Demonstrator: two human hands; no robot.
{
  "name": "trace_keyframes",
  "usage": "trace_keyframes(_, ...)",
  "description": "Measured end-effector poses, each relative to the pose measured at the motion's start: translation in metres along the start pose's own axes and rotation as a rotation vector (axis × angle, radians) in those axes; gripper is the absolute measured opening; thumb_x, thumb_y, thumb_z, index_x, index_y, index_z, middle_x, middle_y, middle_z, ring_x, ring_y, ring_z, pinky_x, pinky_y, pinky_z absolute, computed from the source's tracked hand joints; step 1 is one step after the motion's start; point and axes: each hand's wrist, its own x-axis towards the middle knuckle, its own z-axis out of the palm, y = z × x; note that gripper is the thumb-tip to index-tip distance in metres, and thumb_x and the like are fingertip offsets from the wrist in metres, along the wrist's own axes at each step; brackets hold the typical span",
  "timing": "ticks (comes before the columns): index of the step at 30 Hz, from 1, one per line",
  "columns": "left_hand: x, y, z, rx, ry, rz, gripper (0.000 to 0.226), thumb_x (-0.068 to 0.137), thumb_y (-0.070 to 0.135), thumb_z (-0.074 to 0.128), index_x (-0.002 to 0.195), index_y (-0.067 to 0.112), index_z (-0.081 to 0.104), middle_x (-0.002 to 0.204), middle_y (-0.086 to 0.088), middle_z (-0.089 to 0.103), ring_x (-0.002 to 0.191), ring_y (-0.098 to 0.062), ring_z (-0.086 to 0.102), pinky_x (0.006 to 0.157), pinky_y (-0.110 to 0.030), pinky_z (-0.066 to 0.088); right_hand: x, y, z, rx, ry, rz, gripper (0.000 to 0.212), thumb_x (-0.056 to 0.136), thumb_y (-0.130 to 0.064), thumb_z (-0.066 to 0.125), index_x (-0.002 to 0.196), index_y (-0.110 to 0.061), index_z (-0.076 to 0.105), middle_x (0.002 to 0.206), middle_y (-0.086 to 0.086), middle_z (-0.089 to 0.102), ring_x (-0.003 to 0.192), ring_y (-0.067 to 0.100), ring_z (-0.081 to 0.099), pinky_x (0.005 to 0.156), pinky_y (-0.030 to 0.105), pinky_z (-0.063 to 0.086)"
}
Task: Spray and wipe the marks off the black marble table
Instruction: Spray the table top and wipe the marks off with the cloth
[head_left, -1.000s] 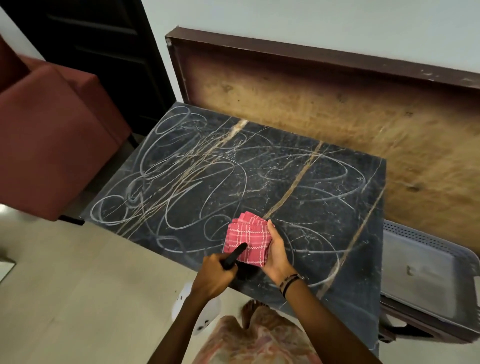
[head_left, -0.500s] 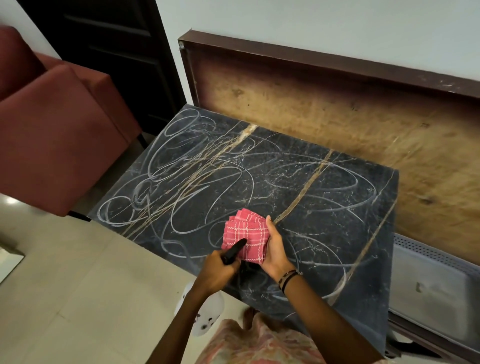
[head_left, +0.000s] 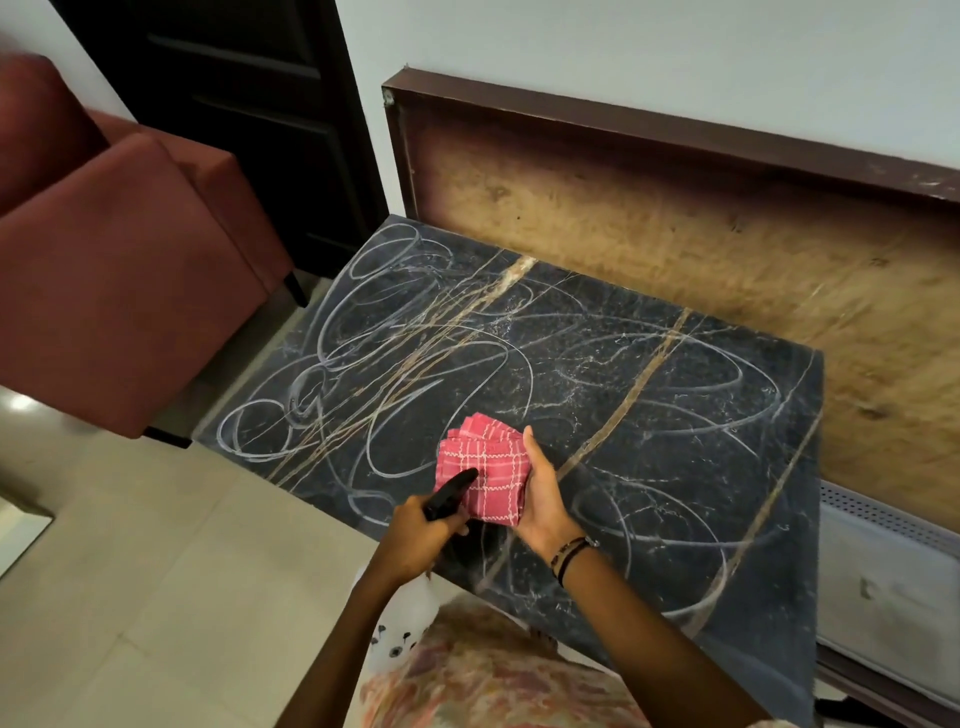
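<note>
We hold the spray bottle (head_left: 410, 603) in the left hand (head_left: 418, 535), fingers closed around its black trigger head (head_left: 451, 492); the white body hangs below the near edge of the black marble table (head_left: 649, 415) and is largely hidden by the forearm. The right hand (head_left: 540, 493) is closed on the folded red checked cloth (head_left: 480, 470), thumb on its far right edge, holding it raised just above the table, near the near edge. The black nozzle points away from us and directly at the cloth face, tip almost touching it, so we judge that the step in hand is wetting the cloth, not the stone. White looping marks (head_left: 431, 384) cover nearly the whole table surface, none visibly wiped. The relation that governs the coming move: the marks extend away from the cloth in all directions, with the densest loops to the far left of the cloth, toward the red armchair (head_left: 119, 291), and broad loops to its far right. The table's long axis runs left to right across our view. The right hand is the nearer hand, since it already carries the cloth over the table. We expect the cloth needs to be lowered flat onto the stone before any stroke. Whether the cloth is already wet cannot be told.
</note>
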Motion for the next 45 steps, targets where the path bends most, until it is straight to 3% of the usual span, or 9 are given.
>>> trace_keyframes(8,0.035,-0.012,-0.075,0.157,0.004,0.083,0.022,0.082,0.018,0.061,0.061,0.022,0.055,0.056,-0.008,0.051,0.055,-0.022,0.05,0.056,-0.028,0.033,0.043,0.031,0.072,0.014,0.032,-0.046,0.057,0.095,-0.056,0.039,0.126,-0.012,0.059,0.121,0.015,0.067,0.109,0.03,0.065,0.085,0.044,0.053)
trace_keyframes(12,0.053,-0.026,-0.125,0.266,-0.135,0.143,0.03,0.075,0.031,0.057,0.1,0.019,0.068,0.077,-0.007,0.07,0.073,-0.021,0.064,0.068,-0.034,0.049,0.071,0.049,0.115,0.031,0.015,-0.05,0.054,0.098,-0.054,0.034,0.118,-0.012,0.062,0.113,0.013,0.071,0.1,0.025,0.069,0.08,0.039,0.054)
trace_keyframes(17,0.072,-0.047,-0.174,0.291,-0.079,0.158,0.03,0.076,0.027,0.056,0.103,0.018,0.068,0.076,-0.005,0.064,0.061,-0.016,0.053,0.057,-0.027,0.039,0.1,0.07,0.159,0.088,0.029,-0.065,0.065,0.093,-0.061,0.038,0.132,-0.011,0.054,0.128,0.016,0.062,0.118,0.032,0.059,0.096,0.048,0.047)
trace_keyframes(21,0.082,-0.065,-0.203,0.246,0.004,0.082,0.007,0.08,0.02,0.06,0.081,0.02,0.067,0.061,-0.002,0.058,0.055,-0.019,0.051,0.054,-0.028,0.036,0.119,0.083,0.173,0.092,0.059,-0.078,0.066,0.092,-0.06,0.04,0.135,-0.012,0.051,0.129,0.017,0.061,0.119,0.033,0.058,0.103,0.052,0.043)
trace_keyframes(28,0.094,-0.084,-0.227,0.095,0.053,0.032,0.026,0.081,0.021,0.064,0.057,0.018,0.054,0.05,-0.002,0.049,0.047,-0.02,0.04,0.053,-0.031,0.032,0.129,0.103,0.191,-0.03,0.143,-0.036,0.054,0.096,-0.052,0.042,0.134,-0.015,0.052,0.12,0.017,0.066,0.11,0.032,0.064,0.088,0.048,0.053)
trace_keyframes(32,0.095,-0.094,-0.243,-0.12,0.168,0.028,0.018,0.081,0.009,0.066,0.066,0.017,0.06,0.048,0.0,0.047,0.044,-0.016,0.037,0.05,-0.029,0.03,0.127,0.104,0.206,-0.299,0.267,-0.035,0.046,0.096,-0.039,0.052,0.136,-0.017,0.048,0.122,0.013,0.065,0.107,0.028,0.063,0.09,0.043,0.052)
trace_keyframes(35,0.089,-0.108,-0.26,-0.283,0.314,0.033,0.019,0.081,0.003,0.067,0.072,0.019,0.066,0.039,0.004,0.05,0.035,-0.009,0.037,0.048,-0.028,0.029,0.129,0.107,0.222,-0.605,0.268,-0.373,0.035,0.096,-0.034,0.054,0.131,-0.027,0.051,0.122,0.0,0.063,0.113,0.018,0.059,0.095,0.033,0.048)
trace_keyframes(40,0.085,-0.12,-0.28,-0.346,0.415,0.067,0.02,0.082,0.002,0.065,0.07,0.017,0.061,0.038,0.001,0.045,0.036,-0.01,0.035,0.05,-0.03,0.029,0.165,0.136,0.201,-1.768,-0.123,-0.81,0.059,0.092,-0.015,0.057,0.147,-0.019,0.035,0.151,0.004,0.038,0.141,0.014,0.024,0.117,0.036,0.026)
trace_keyframes(45,0.085,-0.126,-0.299,-0.384,0.469,0.092,0.022,0.083,0.004,0.066,0.067,0.019,0.06,0.046,-0.005,0.046,0.043,-0.021,0.033,0.051,-0.032,0.03,0.168,0.161,0.172,-2.139,-0.26,-0.737,0.078,0.09,-0.069,0.034,0.151,-0.021,0.025,0.158,0.004,0.024,0.147,0.027,0.016,0.118,0.047,0.011)
